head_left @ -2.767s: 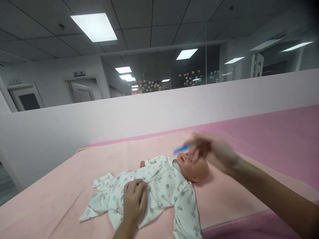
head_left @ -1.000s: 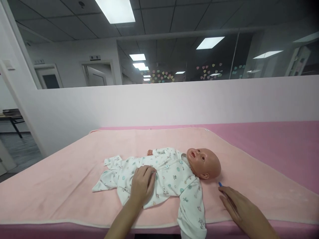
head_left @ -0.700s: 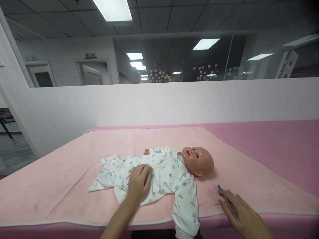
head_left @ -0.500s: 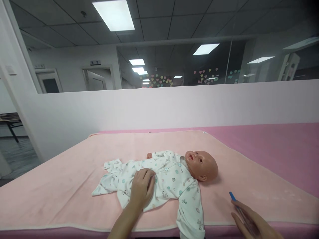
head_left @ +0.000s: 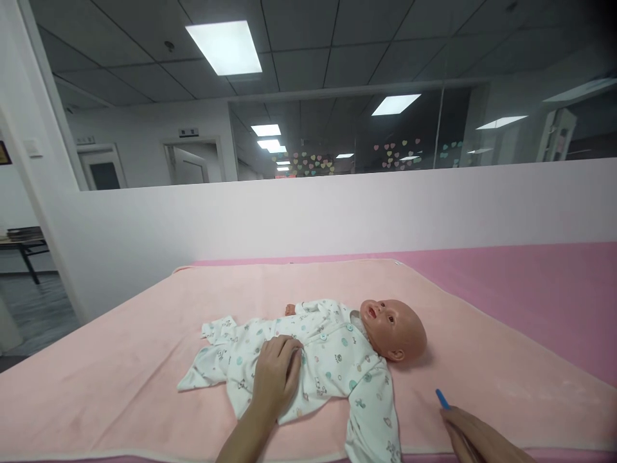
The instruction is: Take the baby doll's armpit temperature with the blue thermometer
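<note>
A baby doll (head_left: pixel 332 360) lies on its back on a peach blanket (head_left: pixel 144 347), head to the right, dressed in a white onesie with green and grey prints. Across the doll's middle rests my left hand (head_left: pixel 277 373), palm down with the fingers laid over the cloth and nothing visible in them. To the right of the doll's head and nearer to me, my right hand (head_left: pixel 475 434) pinches a thin stick with a blue tip (head_left: pixel 442 399). The rest of that stick is hidden by the fingers. The doll's near sleeve (head_left: pixel 373 411) hangs toward the front edge.
Beneath the blanket is a pink padded surface (head_left: pixel 544 289), showing at the right. A low white wall (head_left: pixel 337 215) with glass above runs along the back. Beyond a gap at the left stands a dark-legged table (head_left: pixel 26 251).
My right hand has shifted slightly left and turned, covering more of the stick. The left hand stays on the doll. The whole view has tilted up a little.
</note>
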Motion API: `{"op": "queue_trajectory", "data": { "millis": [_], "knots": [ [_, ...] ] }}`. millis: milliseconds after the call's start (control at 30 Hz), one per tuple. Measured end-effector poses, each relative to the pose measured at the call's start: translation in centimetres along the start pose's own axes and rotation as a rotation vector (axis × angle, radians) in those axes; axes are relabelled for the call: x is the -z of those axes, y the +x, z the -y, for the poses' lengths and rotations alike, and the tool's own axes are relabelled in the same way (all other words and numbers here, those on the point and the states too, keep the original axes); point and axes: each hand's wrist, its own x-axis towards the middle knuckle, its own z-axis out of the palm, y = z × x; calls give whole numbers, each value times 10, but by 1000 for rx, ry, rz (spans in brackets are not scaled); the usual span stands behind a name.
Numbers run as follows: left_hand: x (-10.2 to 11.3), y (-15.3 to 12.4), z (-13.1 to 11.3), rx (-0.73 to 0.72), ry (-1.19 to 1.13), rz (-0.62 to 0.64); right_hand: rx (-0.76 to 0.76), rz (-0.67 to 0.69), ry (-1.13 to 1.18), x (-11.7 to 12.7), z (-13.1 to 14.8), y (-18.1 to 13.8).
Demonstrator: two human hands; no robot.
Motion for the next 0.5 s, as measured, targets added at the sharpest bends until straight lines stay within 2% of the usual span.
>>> {"op": "queue_trajectory", "data": {
  "millis": [100,167,300,367,500],
  "knots": [
    [-1,0,0,-7,4,-2,-40,4,-30,-13,14,33],
    [-2,0,0,-8,7,-2,-78,42,-85,-18,12,39],
    [-1,-1,4,2,1,19,-94,77,-127,-11,-10,11],
    [1,3,5,57,-14,28,-102,84,-185,-12,-21,-2],
    [3,31,-7,161,-48,-22,-105,222,-357,-34,-26,3]
  ]
}}
